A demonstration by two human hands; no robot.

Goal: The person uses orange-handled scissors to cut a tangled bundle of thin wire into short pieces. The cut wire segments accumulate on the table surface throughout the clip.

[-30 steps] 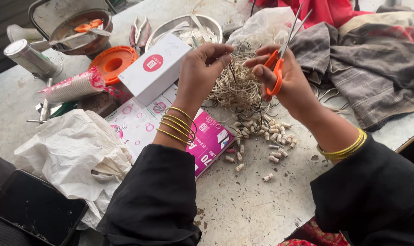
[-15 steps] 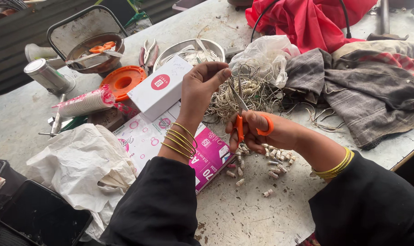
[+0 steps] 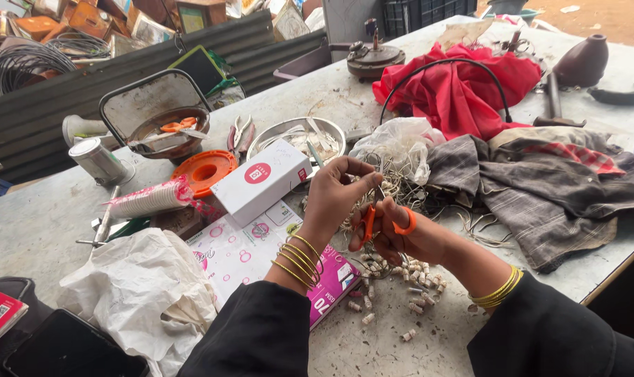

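**Snipping the tangle: a pile cut, a heap still to go**

Head view: your right hand [image 3: 394, 234] is clenched through the loops of the orange-handled scissors [image 3: 385, 222], blades pointing up toward your left hand [image 3: 334, 192]. That left hand pinches a strand pulled from the tangled bundle of pale, thin cord-like pieces [image 3: 401, 188], which lies on the grey worktop [image 3: 45, 223] just behind your fingers, touching the clear plastic bag [image 3: 401, 143].

Done so far, by my reading: a scatter of small whitish cut bits [image 3: 408, 283] lies on the worktop below your right wrist, some beside the pink printed carton [image 3: 334, 279]. Left: the bundle looks largely whole, so most of the cutting seems ahead of you.

The white rectangular box [image 3: 261, 180] sits just left of your left hand, and the grey and checked cloths [image 3: 547, 188] lie to the right, apart from the work.
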